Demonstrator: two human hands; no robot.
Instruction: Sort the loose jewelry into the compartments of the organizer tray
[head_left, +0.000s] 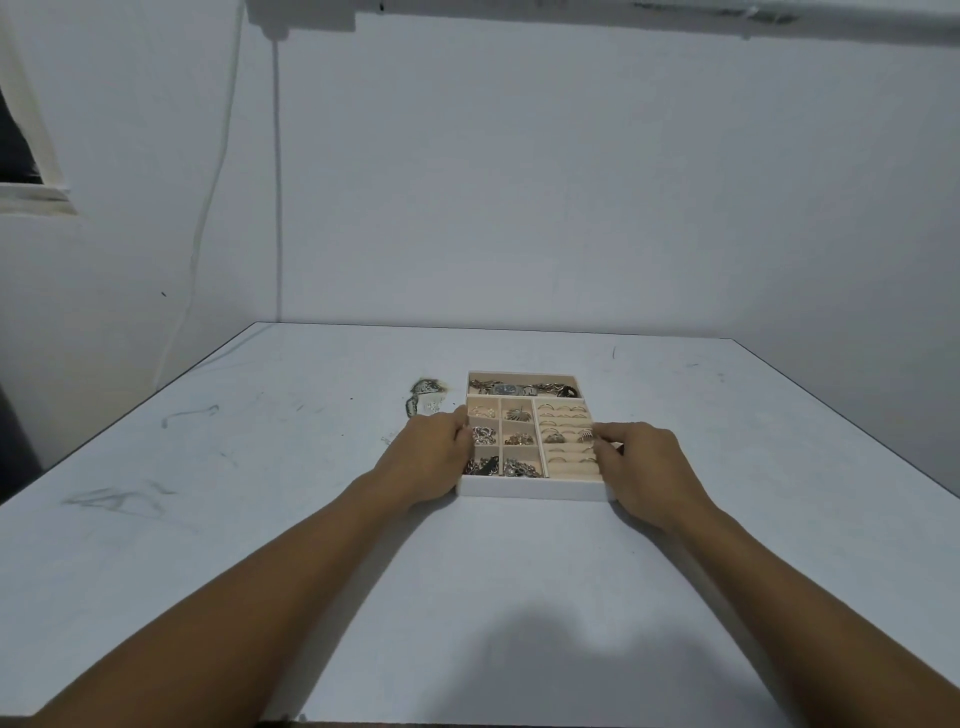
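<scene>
A: Your organizer tray, white-walled with a beige lining, sits flat on the counter, straight ahead of you and between your two hands.

B: Yes, and your left hand grips its left wall, fingers curled over the rim beside the small square compartments.

A: Your right hand does the same on the right wall, with its fingers curled in over the ring rows. Whether those fingertips also pinch a ring, I can't tell.

B: You have rings seated in those rows and tangled pieces in the small squares. A watch lies among chains in the long far compartment.

A: One heap of loose jewelry lies on the counter just beside the tray's far left corner, outside it. It's near your left fingertips but apart from them.
</scene>
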